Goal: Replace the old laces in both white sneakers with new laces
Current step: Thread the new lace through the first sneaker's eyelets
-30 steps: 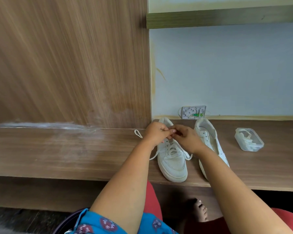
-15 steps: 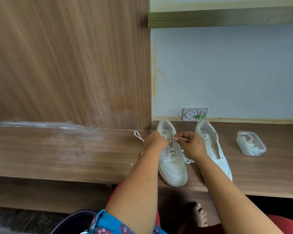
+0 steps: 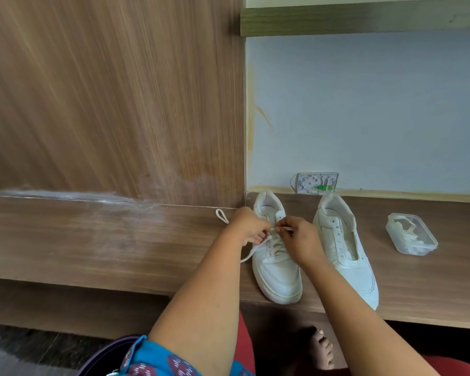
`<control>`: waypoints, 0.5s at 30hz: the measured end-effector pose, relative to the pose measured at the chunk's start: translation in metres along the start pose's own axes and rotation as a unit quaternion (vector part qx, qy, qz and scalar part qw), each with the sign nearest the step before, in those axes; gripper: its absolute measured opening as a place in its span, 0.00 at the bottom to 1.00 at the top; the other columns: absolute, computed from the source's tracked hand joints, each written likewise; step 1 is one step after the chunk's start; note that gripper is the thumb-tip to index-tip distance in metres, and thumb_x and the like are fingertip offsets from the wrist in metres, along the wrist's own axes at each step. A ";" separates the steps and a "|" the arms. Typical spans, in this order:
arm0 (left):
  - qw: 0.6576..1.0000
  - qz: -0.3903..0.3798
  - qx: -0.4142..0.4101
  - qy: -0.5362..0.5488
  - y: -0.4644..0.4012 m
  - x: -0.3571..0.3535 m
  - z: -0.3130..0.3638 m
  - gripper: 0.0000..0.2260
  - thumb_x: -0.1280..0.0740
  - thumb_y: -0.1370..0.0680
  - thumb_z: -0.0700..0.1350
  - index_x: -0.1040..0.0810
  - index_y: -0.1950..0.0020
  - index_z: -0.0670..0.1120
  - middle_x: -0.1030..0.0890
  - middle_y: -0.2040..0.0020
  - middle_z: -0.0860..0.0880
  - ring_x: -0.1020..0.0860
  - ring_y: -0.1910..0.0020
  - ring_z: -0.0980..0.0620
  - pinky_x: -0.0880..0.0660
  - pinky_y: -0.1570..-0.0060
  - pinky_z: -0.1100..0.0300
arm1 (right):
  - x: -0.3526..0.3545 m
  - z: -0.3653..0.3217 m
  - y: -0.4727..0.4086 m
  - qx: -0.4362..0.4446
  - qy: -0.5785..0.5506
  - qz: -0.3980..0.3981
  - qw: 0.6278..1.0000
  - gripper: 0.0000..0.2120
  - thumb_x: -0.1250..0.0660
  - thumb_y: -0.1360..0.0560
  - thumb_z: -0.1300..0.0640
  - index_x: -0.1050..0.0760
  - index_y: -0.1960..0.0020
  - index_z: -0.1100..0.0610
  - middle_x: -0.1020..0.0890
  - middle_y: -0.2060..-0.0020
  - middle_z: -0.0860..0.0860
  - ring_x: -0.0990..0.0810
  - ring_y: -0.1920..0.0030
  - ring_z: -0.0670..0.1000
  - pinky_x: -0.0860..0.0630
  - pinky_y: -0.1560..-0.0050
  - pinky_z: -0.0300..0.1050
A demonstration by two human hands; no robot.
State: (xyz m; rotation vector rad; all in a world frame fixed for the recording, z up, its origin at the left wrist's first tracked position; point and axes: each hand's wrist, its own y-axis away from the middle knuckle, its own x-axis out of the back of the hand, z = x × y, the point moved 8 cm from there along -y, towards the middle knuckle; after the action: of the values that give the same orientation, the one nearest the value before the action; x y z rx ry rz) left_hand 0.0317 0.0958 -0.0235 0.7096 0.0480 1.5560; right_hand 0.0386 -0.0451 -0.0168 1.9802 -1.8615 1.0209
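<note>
**One sneaker mid-lacing, the other bare**

On the wooden ledge (image 3: 65,240) stand two white sneakers, side by side, toes toward the person. The right sneaker (image 3: 345,253) shows empty eyelets and no lace, so its old lace is out and a new one is yet to go in. The left sneaker (image 3: 276,270) carries a lace (image 3: 274,246) across its lower eyelets. Whether this is the old lace coming out or a new one going in, I cannot tell. A clear tub (image 3: 411,237), well right of the shoes, holds what seem to be laces. The left hand (image 3: 248,226) and right hand (image 3: 296,237) both pinch lace ends above the tongue.
</note>
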 end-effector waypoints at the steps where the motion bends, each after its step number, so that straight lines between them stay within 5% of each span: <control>1: 1.000 -0.015 0.003 0.005 0.002 0.000 -0.001 0.13 0.32 0.23 0.37 0.24 0.44 0.29 0.20 0.50 0.35 0.19 0.54 0.42 0.21 0.47 0.54 | -0.005 -0.001 0.000 0.007 0.027 -0.005 1.000 0.03 0.32 0.24 0.60 0.19 0.54 0.56 0.20 0.57 0.50 0.24 0.53 0.49 0.31 0.55 0.40; 4: 0.999 -0.032 0.006 0.014 0.004 -0.001 -0.004 0.15 0.33 0.23 0.36 0.26 0.39 0.28 0.22 0.43 0.31 0.21 0.49 0.40 0.22 0.45 0.53 | -0.013 0.000 0.000 -0.006 0.078 -0.005 0.997 0.05 0.34 0.23 0.58 0.20 0.51 0.56 0.23 0.55 0.50 0.32 0.50 0.50 0.35 0.53 0.43; 9: 0.999 -0.039 0.000 0.028 0.006 -0.001 -0.001 0.10 0.34 0.23 0.36 0.24 0.45 0.30 0.22 0.59 0.39 0.21 0.60 0.45 0.22 0.45 0.53 | -0.020 -0.002 -0.007 -0.010 0.123 -0.057 0.991 0.06 0.35 0.22 0.58 0.19 0.52 0.56 0.27 0.58 0.48 0.33 0.51 0.49 0.32 0.53 0.45; 13: 0.997 -0.069 0.006 0.021 0.006 0.000 -0.005 0.16 0.34 0.21 0.36 0.28 0.37 0.29 0.22 0.43 0.33 0.22 0.40 0.39 0.24 0.40 0.53 | -0.025 0.006 -0.008 -0.046 0.005 -0.085 0.995 0.05 0.33 0.23 0.58 0.22 0.57 0.55 0.22 0.63 0.46 0.24 0.60 0.46 0.32 0.65 0.29; 15: 0.997 -0.072 -0.002 0.016 0.004 0.002 -0.006 0.14 0.34 0.22 0.35 0.26 0.38 0.30 0.21 0.46 0.34 0.20 0.44 0.41 0.24 0.41 0.53 | -0.024 0.007 -0.009 -0.043 -0.003 -0.099 0.994 0.04 0.32 0.23 0.57 0.21 0.57 0.54 0.20 0.63 0.46 0.22 0.61 0.44 0.29 0.62 0.29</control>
State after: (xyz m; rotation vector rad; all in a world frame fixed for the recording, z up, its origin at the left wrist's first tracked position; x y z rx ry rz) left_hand 0.0252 0.0996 -0.0259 0.6648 0.1174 1.4298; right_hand 0.0511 -0.0295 -0.0343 2.0684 -1.6417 0.8649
